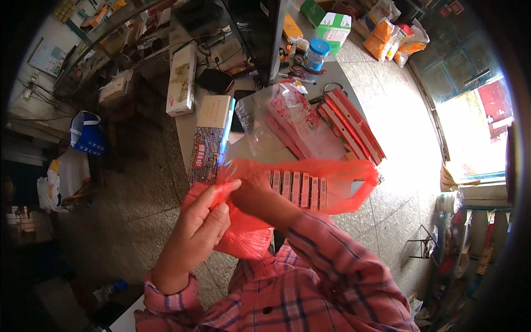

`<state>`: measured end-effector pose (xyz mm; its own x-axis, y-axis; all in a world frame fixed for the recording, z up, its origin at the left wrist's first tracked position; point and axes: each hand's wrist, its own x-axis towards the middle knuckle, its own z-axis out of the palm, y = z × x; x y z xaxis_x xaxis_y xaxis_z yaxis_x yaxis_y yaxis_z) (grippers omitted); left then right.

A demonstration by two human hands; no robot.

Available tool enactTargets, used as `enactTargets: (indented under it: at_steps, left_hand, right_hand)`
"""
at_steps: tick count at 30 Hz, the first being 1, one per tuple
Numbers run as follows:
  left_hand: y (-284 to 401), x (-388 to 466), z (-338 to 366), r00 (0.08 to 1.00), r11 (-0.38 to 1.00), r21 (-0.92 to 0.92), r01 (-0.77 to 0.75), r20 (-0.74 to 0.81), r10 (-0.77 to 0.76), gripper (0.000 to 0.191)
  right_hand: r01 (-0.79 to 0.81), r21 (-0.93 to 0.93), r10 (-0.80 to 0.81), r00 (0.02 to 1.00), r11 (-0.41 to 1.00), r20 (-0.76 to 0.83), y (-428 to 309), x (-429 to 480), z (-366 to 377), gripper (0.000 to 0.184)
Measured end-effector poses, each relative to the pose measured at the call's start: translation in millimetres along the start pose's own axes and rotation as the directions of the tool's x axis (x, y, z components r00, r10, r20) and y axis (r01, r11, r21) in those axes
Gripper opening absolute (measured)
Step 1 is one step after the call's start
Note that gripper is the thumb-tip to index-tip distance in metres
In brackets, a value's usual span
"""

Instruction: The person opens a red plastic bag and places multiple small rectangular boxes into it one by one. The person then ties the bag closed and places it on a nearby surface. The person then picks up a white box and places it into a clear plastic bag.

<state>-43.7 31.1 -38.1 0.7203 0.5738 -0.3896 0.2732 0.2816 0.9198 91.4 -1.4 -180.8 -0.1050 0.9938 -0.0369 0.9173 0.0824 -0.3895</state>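
Observation:
My left hand [199, 232] pinches the edge of a thin red plastic bag [244, 240] between thumb and fingers. My right hand [257, 191] reaches across to the left, its fingers inside the bag and mostly hidden; what they hold, if anything, cannot be seen. A row of several slim small boxes [296, 189] stands side by side within the bag's outline, just right of my right wrist. Beyond my left hand, a long patterned carton [209, 143] lies on the desk, its near end partly behind the bag.
Red and pink paper packets [307, 120] in clear plastic lie on the desk [182, 139]. Behind are a dark phone [240, 110], a long white carton [181, 81], a blue-lidded jar [317, 54] and a monitor [263, 41]. Filled bags [386, 37] rest on the floor.

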Motion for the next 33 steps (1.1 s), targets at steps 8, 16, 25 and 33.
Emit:
enactTargets:
  at_steps: [8,16,25,33]
  left_hand:
    - [-3,9,-8,0.997,0.975,-0.220,-0.038,-0.073,0.023,0.035]
    - [-20,17,-12,0.998,0.997,-0.046,-0.059,0.007,0.060,0.034]
    - [-23,28,-12,0.978,0.986,-0.048,-0.159,-0.145,0.151,0.024]
    - [-15,25,3,0.944,0.977,-0.131,-0.168,-0.305,0.121,0.028]
  right_hand:
    - [-0.039,0.438,0.096,0.989,0.898,-0.108,27,23,1,0.012]
    - [-0.148,0.620,0.079,0.987,0.770,0.138,41,22,-32,0.014]
    - [-0.056,0.502,0.030,0.998,0.863,0.059,39,38,6,0.016]
    - [-0.006,0.450,-0.011,0.999,0.893,0.035,34,44,31,0.018]
